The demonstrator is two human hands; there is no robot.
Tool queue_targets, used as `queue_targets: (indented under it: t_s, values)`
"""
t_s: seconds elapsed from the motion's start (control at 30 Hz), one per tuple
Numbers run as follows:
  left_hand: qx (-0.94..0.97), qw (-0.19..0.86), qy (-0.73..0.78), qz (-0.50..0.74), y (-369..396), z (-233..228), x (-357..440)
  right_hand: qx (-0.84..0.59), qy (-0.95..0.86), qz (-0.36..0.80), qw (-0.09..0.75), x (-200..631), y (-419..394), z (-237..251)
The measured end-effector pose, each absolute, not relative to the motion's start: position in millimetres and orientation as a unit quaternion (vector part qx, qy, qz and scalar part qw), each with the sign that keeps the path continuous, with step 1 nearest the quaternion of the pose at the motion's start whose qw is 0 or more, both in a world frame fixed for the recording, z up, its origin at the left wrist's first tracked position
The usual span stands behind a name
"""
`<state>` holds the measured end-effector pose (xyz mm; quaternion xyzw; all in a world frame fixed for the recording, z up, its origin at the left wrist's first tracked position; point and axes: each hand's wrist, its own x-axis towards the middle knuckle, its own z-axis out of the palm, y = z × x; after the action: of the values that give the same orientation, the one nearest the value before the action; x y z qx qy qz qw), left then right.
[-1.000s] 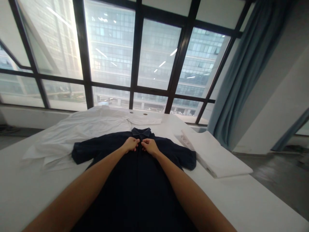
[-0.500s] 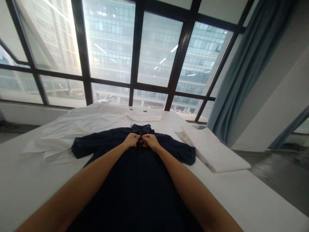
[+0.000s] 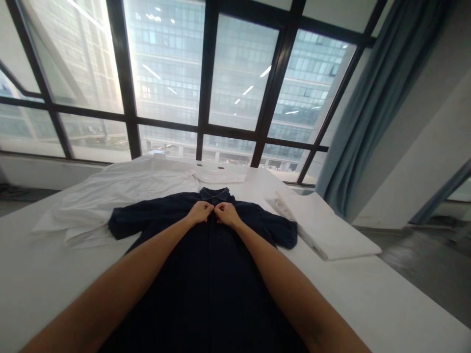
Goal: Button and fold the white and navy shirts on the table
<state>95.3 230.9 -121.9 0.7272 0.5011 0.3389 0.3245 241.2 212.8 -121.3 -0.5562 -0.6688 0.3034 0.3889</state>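
Observation:
A dark navy short-sleeved shirt (image 3: 209, 274) lies spread front up on the white table (image 3: 40, 279), its collar pointing towards the window. Just below the collar, my left hand (image 3: 200, 212) pinches the front placket from the left side. My right hand (image 3: 225, 214) grips the same placket from the right, its fingers closed and almost meeting those of the left. A button between the fingertips is too small to make out. Both forearms reach over the shirt body, whose lower part runs out of view towards me.
A crumpled white garment (image 3: 121, 184) lies to the left and behind the shirt. On the right is a folded white cloth (image 3: 331, 228) near the table's edge. Beyond the table stand a dark-framed window (image 3: 202, 73) and a blue curtain (image 3: 364, 113).
My right hand has shifted slightly left, and its fingers have closed in towards my left hand on the placket. The shirt has stayed in place.

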Motion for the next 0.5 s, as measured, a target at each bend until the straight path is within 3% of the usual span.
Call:
queue_targets:
  t_s: [0.5]
  values:
    - [0.753, 0.236, 0.512, 0.339, 224.9, -114.5, 92.6, -0.515, -0.659, 0.408, 0.366, 242.2, 214.5, -114.0]
